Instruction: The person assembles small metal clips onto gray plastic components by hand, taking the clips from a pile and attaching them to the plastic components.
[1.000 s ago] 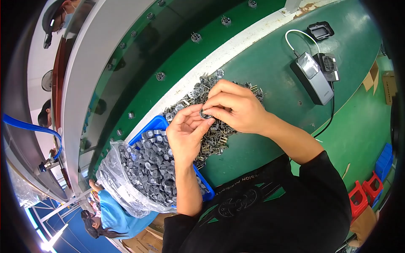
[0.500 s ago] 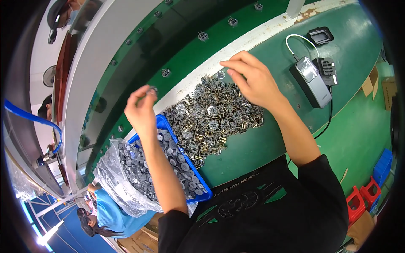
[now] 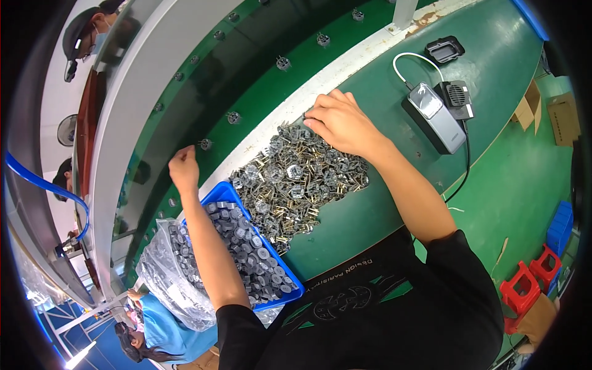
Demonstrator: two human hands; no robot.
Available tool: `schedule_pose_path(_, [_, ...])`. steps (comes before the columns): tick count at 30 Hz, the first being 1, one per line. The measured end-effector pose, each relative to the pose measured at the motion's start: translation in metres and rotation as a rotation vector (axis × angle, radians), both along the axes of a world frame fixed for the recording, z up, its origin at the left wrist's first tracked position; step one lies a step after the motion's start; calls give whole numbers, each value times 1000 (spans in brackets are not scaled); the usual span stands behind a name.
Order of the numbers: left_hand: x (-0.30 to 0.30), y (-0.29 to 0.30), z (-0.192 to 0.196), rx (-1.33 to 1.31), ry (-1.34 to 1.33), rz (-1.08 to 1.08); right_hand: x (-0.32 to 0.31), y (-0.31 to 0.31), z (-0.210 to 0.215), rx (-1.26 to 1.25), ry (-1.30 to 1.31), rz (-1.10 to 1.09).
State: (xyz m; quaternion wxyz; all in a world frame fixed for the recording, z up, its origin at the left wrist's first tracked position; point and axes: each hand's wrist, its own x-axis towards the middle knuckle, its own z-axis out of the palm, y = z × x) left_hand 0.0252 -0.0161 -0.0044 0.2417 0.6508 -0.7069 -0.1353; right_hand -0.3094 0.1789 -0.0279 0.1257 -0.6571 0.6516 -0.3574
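Note:
My left hand [image 3: 185, 169] is over the green conveyor belt [image 3: 259, 92], its fingers curled together; anything inside them is hidden. Just beyond its fingertips, and apart from them, a small round part with metal prongs [image 3: 205, 144] stands on the belt. My right hand [image 3: 339, 123] is closed in a pinch at the far end of a heap of similar pronged parts [image 3: 296, 176]. A dark sliver shows at its fingertips, apparently one of those parts. Under my left forearm sits a blue bin [image 3: 298, 290] full of grey round caps [image 3: 259, 253].
A clear plastic bag [image 3: 157, 262] lies over the bin's left side. A white rail [image 3: 364, 46] divides the belt from the green table [image 3: 493, 43]. On the right are a grey power bank [image 3: 435, 117] with a cable and a black device [image 3: 457, 95]. Other people sit at the left.
My left hand has moved left and down, leaving a pronged part on the belt. My right fingers have closed into a pinch near the rail. The belt parts have shifted left and down.

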Motion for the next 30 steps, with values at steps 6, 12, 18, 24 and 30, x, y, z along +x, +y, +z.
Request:
schedule_pose_path(6, [26, 8, 10, 212, -435, 69, -4, -4, 6, -226, -72, -136])
schedule_pose_path(12, [39, 9, -2, 147, -313, 51, -6, 1, 14, -270, -241, -176])
schedule_pose_path(18, [63, 10, 4, 250, -55, 60, 6, 0, 23, -297, -301, -113])
schedule_pose_path(24, [-57, 108, 58, 348, 726, -251, 10, 11, 30, -291, -508, -15])
schedule_pose_path(30, [-86, 162, 53, 595, 1042, -347, 38, 17, 40, -209, -777, 194])
